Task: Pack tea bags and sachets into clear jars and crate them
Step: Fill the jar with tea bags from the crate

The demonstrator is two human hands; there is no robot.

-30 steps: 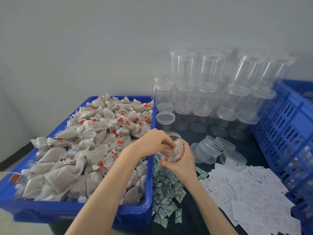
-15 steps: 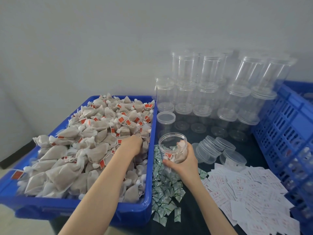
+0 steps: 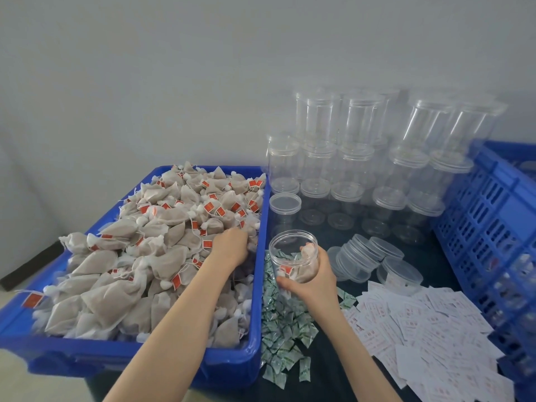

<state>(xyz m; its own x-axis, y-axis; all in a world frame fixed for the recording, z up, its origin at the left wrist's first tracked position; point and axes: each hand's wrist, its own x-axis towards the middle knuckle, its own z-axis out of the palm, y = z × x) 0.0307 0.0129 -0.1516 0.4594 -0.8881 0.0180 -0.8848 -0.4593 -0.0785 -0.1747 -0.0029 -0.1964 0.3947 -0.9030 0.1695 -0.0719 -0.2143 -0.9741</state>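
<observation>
A blue tray point(image 3: 258, 314) on the left is heaped with grey mesh tea bags point(image 3: 150, 245) with red tags. My left hand point(image 3: 232, 245) reaches into the heap near the tray's right wall, its fingers buried among the bags. My right hand point(image 3: 316, 282) grips an open clear jar point(image 3: 293, 250), tilted toward me, with a few tea bags inside. Small green-and-white sachets point(image 3: 284, 329) lie in a strip under the jar. White paper sachets point(image 3: 420, 329) spread out to the right.
Stacked empty clear jars point(image 3: 348, 158) stand at the back against the wall. Loose clear lids point(image 3: 365, 256) lie behind the white sachets. A blue slatted crate point(image 3: 493, 227) stands at the right edge, with filled jars dimly visible through its wall.
My left hand left the jar's mouth and moved left into the tea bag heap. The jar in my right hand tilted up, showing its open mouth.
</observation>
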